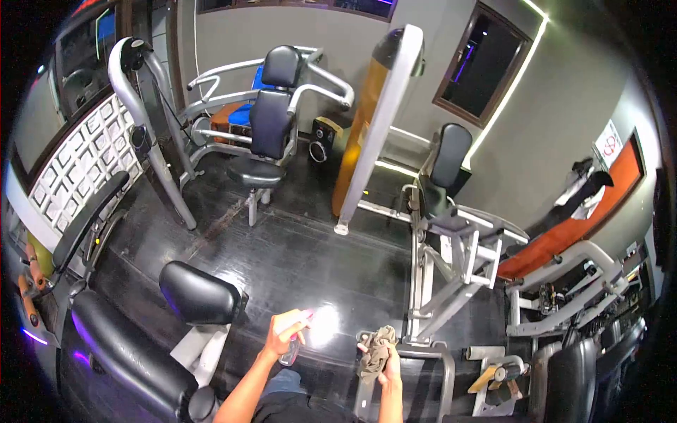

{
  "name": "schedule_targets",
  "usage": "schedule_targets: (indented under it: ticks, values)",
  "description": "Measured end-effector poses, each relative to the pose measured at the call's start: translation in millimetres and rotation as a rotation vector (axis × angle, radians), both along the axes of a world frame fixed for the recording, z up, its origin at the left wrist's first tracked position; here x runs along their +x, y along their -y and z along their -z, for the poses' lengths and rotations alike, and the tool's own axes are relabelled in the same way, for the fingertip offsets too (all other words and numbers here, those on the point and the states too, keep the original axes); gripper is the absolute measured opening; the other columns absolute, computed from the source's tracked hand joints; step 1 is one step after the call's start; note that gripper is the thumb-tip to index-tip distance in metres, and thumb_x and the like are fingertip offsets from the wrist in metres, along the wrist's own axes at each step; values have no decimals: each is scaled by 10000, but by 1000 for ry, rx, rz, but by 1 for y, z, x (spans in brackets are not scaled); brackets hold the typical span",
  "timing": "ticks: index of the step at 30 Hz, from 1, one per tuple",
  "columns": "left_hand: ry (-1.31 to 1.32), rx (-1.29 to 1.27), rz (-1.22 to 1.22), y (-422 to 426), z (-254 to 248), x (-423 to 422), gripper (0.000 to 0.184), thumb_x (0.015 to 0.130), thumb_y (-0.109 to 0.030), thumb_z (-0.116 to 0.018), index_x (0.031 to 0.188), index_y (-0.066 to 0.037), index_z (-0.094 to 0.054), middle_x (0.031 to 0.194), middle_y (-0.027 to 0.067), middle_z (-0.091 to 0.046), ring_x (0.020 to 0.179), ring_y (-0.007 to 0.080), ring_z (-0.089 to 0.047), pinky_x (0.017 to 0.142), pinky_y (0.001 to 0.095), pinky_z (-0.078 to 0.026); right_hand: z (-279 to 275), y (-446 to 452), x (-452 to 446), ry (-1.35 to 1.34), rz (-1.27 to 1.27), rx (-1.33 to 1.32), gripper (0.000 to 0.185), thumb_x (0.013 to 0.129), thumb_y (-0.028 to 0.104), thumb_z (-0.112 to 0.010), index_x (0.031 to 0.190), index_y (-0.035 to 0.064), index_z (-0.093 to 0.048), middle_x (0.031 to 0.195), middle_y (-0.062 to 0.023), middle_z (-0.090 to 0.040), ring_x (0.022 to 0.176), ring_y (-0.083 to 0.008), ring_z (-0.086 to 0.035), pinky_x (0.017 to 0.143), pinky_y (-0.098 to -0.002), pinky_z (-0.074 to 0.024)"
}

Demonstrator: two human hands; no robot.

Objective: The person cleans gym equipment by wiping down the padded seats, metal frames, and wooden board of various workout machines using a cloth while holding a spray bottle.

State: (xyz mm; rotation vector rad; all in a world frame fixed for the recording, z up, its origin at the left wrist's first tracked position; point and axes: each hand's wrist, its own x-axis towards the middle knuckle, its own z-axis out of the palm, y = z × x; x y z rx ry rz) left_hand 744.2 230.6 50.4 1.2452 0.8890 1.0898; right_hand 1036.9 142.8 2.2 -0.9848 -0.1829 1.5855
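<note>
My left hand (280, 337) is wrapped round a spray bottle (290, 352), whose body looks clear and whose head is white and pink. The bottle is held out in front of my body, above the dark floor. Crumpled in my right hand (392, 366) is a grey-green cloth (378, 352), bunched up over the fingers. Both hands are apart from each other. Behind the cloth stands a grey metal machine frame (447, 374); whether the cloth touches it I cannot tell.
Left of me is a black padded bench (127, 352) with a black pad (199, 292). Ahead stands a seated press machine (271, 123) beside a tall upright post (381, 127). A leg machine (469, 247) is at the right, and a speaker (324, 139) sits by the wall.
</note>
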Motion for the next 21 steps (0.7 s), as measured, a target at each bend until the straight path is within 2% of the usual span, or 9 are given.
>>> schedule_targets:
  ticks: [2, 3, 7, 8, 13, 14, 16, 17, 21]
  values:
    - [25, 16, -35, -25, 4, -14, 357, 908, -261, -568, 982, 78, -648, 874, 154, -676, 551, 196, -653, 529, 289, -512, -6, -28, -11, 31, 64, 2, 498, 1016, 378, -464, 1385, 44, -453, 1298, -222, -592, 1129, -417, -630, 743, -402, -583]
    - [32, -1, -73, -35, 3, -21, 355, 913, -266, -567, 973, 75, -646, 874, 154, -677, 549, 191, -650, 527, 286, -507, 12, -37, -3, -48, 23, -29, 525, 1036, 439, -422, 1391, 52, -436, 1326, -238, -570, 1153, -444, -612, 726, -409, -590]
    - [13, -40, -157, -75, 1, -47, 356, 928, -278, -561, 958, 66, -646, 860, 152, -679, 536, 173, -635, 525, 280, -495, 24, -76, -3, -35, -11, -43, 513, 1027, 455, -423, 1337, 49, -468, 1280, -250, -583, 1162, -459, -601, 695, -443, -603]
    - [2, -60, -168, -83, 2, -52, 355, 933, -277, -557, 956, 66, -646, 857, 153, -680, 532, 170, -631, 526, 280, -496, 31, -86, -2, -77, 10, -71, 490, 998, 436, -459, 1240, 20, -548, 1230, -247, -615, 1083, -451, -632, 831, -520, -578]
    - [12, -89, -243, -120, 20, -72, 342, 953, -245, -546, 1045, 69, -646, 855, 163, -674, 517, 172, -624, 524, 281, -497, 54, -144, -4, -101, 30, -147, 427, 982, 409, -503, 1223, 58, -532, 1123, -176, -659, 1015, -374, -661, 729, -487, -579]
    - [5, -88, -266, -127, 23, -75, 342, 953, -245, -546, 1045, 69, -646, 855, 163, -674, 517, 172, -624, 524, 281, -497, 56, -162, -6, -116, 45, -171, 382, 942, 363, -563, 1180, 65, -565, 1028, -128, -675, 942, -307, -681, 705, -422, -576]
    - [52, -118, -329, -143, 22, -78, 333, 932, -258, -563, 984, 57, -656, 871, 120, -678, 549, 167, -626, 507, 276, -472, 54, -202, -5, 62, 35, -244, 330, 908, 302, -605, 1149, 77, -595, 991, -84, -680, 841, -229, -678, 687, -370, -573]
    - [61, -124, -370, -152, 25, -80, 331, 933, -252, -565, 1005, 58, -653, 875, 121, -677, 545, 164, -623, 509, 273, -475, 63, -224, 1, 9, 52, -255, 297, 887, 264, -622, 1134, 99, -614, 968, -58, -687, 773, -180, -656, 657, -343, -565]
    - [-4, -143, -577, -186, 27, -84, 339, 934, -237, -571, 1058, 70, -645, 883, 112, -683, 529, 154, -613, 505, 267, -470, 78, -325, 33, 38, -51, -245, 252, 882, 218, -640, 1110, 113, -614, 937, -44, -681, 739, -163, -642, 616, -321, -544]
